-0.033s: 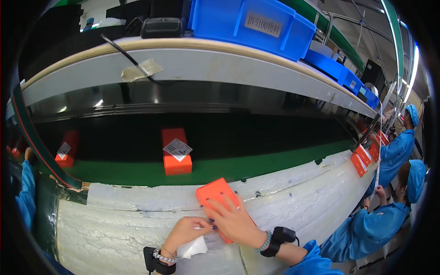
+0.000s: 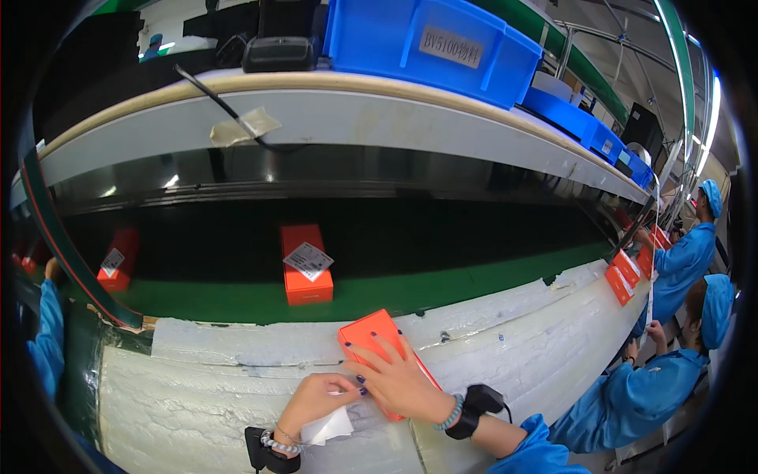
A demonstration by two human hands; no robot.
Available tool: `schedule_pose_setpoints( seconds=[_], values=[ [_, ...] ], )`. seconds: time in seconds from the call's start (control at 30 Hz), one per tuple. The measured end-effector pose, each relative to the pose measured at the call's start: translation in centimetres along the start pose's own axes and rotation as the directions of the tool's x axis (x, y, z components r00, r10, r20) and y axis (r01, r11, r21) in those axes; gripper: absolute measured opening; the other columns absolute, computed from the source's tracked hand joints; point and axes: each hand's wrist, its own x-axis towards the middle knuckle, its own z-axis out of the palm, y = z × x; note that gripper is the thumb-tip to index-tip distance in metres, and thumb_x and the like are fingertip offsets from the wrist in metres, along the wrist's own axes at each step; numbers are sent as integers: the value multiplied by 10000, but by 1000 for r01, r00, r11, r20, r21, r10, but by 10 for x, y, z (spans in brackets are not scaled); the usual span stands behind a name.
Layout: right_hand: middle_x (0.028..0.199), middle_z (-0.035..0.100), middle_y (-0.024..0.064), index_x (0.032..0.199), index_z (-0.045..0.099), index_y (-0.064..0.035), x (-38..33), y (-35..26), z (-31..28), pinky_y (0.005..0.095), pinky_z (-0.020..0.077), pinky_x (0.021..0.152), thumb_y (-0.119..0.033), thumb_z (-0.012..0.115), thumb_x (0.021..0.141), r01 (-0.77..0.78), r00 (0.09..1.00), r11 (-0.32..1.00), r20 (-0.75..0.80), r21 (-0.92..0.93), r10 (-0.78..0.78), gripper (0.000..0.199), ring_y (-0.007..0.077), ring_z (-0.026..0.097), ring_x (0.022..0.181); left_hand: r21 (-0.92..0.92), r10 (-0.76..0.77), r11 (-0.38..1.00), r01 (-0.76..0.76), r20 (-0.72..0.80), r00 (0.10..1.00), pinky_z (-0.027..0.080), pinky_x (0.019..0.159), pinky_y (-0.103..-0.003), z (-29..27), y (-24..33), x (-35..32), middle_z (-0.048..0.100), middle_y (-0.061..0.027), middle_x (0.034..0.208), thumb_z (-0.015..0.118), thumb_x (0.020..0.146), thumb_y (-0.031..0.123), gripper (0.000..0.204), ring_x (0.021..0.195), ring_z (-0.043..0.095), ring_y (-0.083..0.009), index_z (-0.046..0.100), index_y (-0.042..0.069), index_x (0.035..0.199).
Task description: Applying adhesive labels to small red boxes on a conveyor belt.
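An orange box point(image 2: 371, 324) lies at a slant on the pale, film-covered work surface point(image 2: 205, 395) in front of me. Across its top rests my right hand point(image 2: 403, 383), palm down with the fingers spread. Just left of the box is my left hand point(image 2: 316, 399), its thumb and fingertips pinched together close to my right thumb. A small white piece of paper point(image 2: 330, 426) hangs from the left hand, partly hidden behind its fingers. My right hand hides much of the box.
Beyond the work surface runs a green conveyor belt point(image 2: 410, 294) carrying orange boxes with white labels, one point(image 2: 308, 284) straight ahead. Above it spans a shelf point(image 2: 355, 107) with blue bins point(image 2: 442, 55). Co-workers in blue point(image 2: 639, 395) sit at right; another's sleeve point(image 2: 47, 332) shows at left.
The whole view has shifted very slightly. My hands, the box and the paper keep nearly the same places; the right fingers, blurred before, now look sharper.
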Motion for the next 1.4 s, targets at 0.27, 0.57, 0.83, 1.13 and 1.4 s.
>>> schedule_pose_setpoints(
  seconds=[0.27,0.57,0.83,1.13,1.4],
  values=[
    [1421,418,66,1098,619,-207,-52,81,-10,594,217,1067,-302,601,782,-223,973,971,-84,-84,216,331,410,354,1278,289,196,957,-3,-641,742,423,494,-360,0,11,0,618,-138,588,611,880,249,341,497,574,-267,635,10,639],
    [1420,381,77,1297,500,-225,-83,174,-27,700,218,1003,-193,662,743,-610,785,643,-240,-464,571,578,409,330,1284,619,569,770,-152,-560,601,428,523,-411,3,-42,34,537,-118,472,463,947,278,517,449,530,-298,612,48,510],
    [1399,350,147,1390,359,-135,96,88,36,563,383,918,-433,658,759,-296,941,955,-170,5,292,760,395,441,1150,655,581,746,-119,-551,599,385,468,-427,5,-35,24,507,-141,456,462,951,306,567,438,513,-335,537,51,450],
    [1318,474,193,1301,464,-15,144,92,57,412,550,705,-565,633,677,-484,869,867,-182,-120,460,849,403,604,899,369,385,912,-181,-614,689,423,489,-428,9,-26,25,557,-175,528,449,966,278,488,466,552,-352,617,35,577],
    [1358,463,168,1295,503,-91,10,3,3,457,547,675,-478,701,667,-329,925,944,-192,33,329,765,431,607,777,53,187,980,-192,-574,797,489,584,-293,7,-17,17,677,-103,716,509,953,180,247,641,652,-190,658,3,869]
  ],
)
